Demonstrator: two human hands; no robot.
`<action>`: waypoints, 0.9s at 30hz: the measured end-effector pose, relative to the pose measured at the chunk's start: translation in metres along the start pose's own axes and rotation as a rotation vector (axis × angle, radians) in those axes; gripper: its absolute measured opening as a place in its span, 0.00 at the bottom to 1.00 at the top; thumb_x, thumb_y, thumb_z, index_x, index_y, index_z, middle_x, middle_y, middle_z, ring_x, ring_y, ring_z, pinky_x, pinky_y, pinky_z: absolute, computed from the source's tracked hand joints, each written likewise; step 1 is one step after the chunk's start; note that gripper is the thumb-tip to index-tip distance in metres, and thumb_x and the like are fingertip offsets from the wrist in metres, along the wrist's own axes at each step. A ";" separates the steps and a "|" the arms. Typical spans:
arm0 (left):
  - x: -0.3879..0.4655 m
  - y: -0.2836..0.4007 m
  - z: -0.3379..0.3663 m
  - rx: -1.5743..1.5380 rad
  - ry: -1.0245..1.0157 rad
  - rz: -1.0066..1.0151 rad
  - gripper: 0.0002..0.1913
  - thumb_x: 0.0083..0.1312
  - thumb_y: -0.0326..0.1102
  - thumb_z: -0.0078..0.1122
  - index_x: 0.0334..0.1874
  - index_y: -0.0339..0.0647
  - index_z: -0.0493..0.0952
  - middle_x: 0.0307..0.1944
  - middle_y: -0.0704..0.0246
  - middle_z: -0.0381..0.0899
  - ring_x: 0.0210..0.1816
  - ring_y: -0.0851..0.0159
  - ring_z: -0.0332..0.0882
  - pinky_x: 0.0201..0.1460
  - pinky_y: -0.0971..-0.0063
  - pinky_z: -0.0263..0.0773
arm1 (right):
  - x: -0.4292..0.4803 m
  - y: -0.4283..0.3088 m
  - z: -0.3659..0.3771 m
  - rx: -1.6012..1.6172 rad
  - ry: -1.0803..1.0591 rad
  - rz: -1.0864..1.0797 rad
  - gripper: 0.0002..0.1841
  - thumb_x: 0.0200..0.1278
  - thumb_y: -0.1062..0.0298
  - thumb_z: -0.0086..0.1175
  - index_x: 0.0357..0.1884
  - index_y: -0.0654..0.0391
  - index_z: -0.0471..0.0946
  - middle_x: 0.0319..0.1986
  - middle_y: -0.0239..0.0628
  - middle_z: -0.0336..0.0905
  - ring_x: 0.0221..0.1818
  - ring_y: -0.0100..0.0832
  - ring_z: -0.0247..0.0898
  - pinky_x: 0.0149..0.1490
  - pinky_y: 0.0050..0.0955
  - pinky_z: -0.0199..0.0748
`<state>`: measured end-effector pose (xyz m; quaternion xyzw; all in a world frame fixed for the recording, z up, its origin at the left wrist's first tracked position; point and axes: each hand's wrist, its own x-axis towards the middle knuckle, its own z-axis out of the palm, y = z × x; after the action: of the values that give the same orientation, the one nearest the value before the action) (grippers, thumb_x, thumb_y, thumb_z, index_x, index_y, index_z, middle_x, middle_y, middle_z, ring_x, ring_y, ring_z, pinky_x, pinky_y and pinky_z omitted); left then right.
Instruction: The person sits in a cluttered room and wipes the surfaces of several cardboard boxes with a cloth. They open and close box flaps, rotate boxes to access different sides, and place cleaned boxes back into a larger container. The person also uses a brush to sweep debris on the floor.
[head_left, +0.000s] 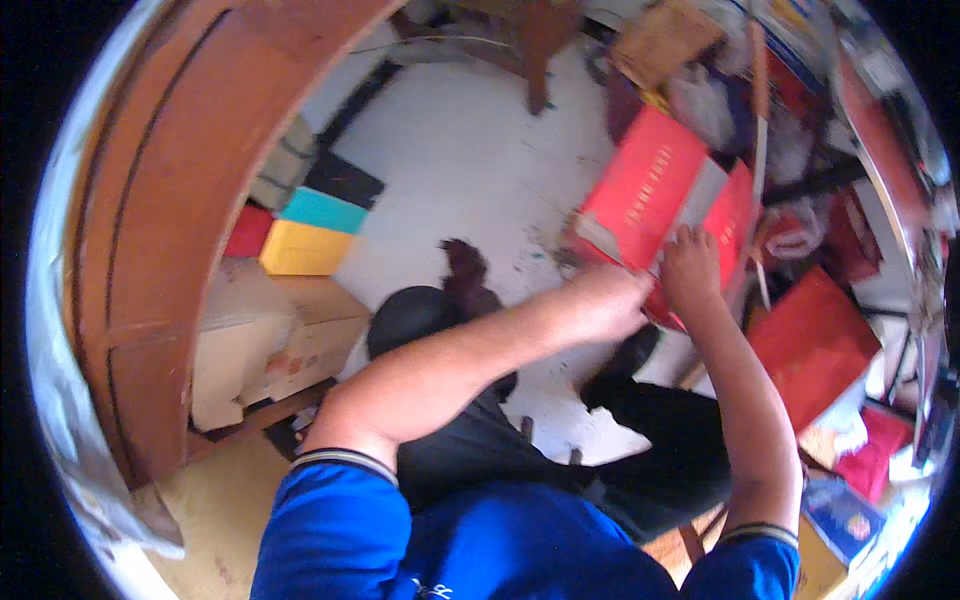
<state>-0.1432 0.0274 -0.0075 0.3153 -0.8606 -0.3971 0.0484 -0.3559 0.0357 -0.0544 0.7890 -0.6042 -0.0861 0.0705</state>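
A red cardboard box (645, 187) with pale lettering stands tilted on the floor in front of me. A greyish strip (705, 191) runs between its two red faces. My left hand (621, 301) is closed at the near lower edge of the box, its fingertips hidden. My right hand (690, 266) lies against the box beside it, with bent fingers over the lower end of the greyish strip. Blur hides whether the right fingers pinch anything.
Left, brown cartons (322, 345) and a yellow box (307, 247) sit beside a curved-looking wooden furniture panel (202, 150). A wooden leg (537, 67) stands on the pale floor (450, 150). Right are a red panel (814, 349), a thin pole (760, 135) and clutter.
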 end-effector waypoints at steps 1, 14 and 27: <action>0.001 -0.003 0.000 0.026 -0.057 -0.038 0.19 0.66 0.38 0.67 0.53 0.32 0.77 0.41 0.46 0.86 0.46 0.40 0.86 0.50 0.46 0.81 | -0.008 0.010 -0.005 -0.053 -0.028 0.026 0.10 0.61 0.60 0.64 0.39 0.53 0.87 0.49 0.39 0.78 0.58 0.45 0.71 0.62 0.46 0.69; 0.106 -0.029 0.082 0.374 0.357 -0.179 0.36 0.65 0.45 0.71 0.70 0.35 0.69 0.73 0.48 0.66 0.74 0.39 0.64 0.74 0.45 0.63 | -0.101 0.076 -0.024 0.204 0.176 0.189 0.07 0.53 0.71 0.63 0.35 0.58 0.82 0.43 0.41 0.79 0.48 0.49 0.74 0.53 0.46 0.74; 0.133 -0.049 0.070 0.714 0.184 -0.052 0.39 0.58 0.34 0.69 0.76 0.47 0.68 0.80 0.48 0.56 0.80 0.39 0.54 0.79 0.42 0.55 | -0.096 0.082 -0.025 0.323 0.266 0.209 0.07 0.54 0.74 0.64 0.36 0.60 0.82 0.40 0.41 0.80 0.48 0.48 0.76 0.55 0.44 0.76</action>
<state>-0.2476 -0.0279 -0.1127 0.3684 -0.9287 -0.0430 0.0026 -0.4525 0.1074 -0.0078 0.7275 -0.6741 0.1243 0.0307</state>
